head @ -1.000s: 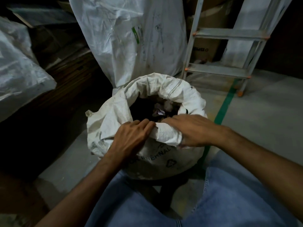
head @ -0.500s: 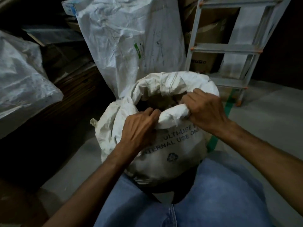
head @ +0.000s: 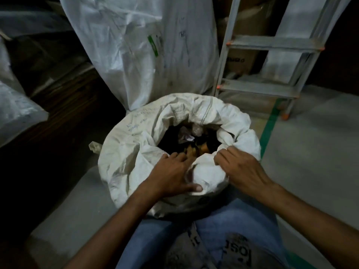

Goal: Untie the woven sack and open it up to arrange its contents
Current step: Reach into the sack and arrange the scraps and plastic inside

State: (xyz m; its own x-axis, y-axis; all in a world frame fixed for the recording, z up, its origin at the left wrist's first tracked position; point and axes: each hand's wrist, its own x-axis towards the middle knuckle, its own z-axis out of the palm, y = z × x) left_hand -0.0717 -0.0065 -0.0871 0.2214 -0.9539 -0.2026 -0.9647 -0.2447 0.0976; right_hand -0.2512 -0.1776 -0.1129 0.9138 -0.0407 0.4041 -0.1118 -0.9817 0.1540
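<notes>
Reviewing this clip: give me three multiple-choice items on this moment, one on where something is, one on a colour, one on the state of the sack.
1. Where does the stepladder stand relative to the woven sack?
A. Behind it, to the right
B. In front of it, to the left
C. Lying on top of it

2. What colour is the tape line on the floor?
A. Red
B. Green
C. Yellow

3. What state is the sack's mouth in?
A. Tied shut
B. Open, rim rolled down
C. Sewn closed

Answers:
1. A: the ladder's rungs rise beyond the sack on the right.
2. B: a green strip runs past the ladder's foot.
3. B: dark contents show inside while the left hand and right hand grip the near rim.
</notes>
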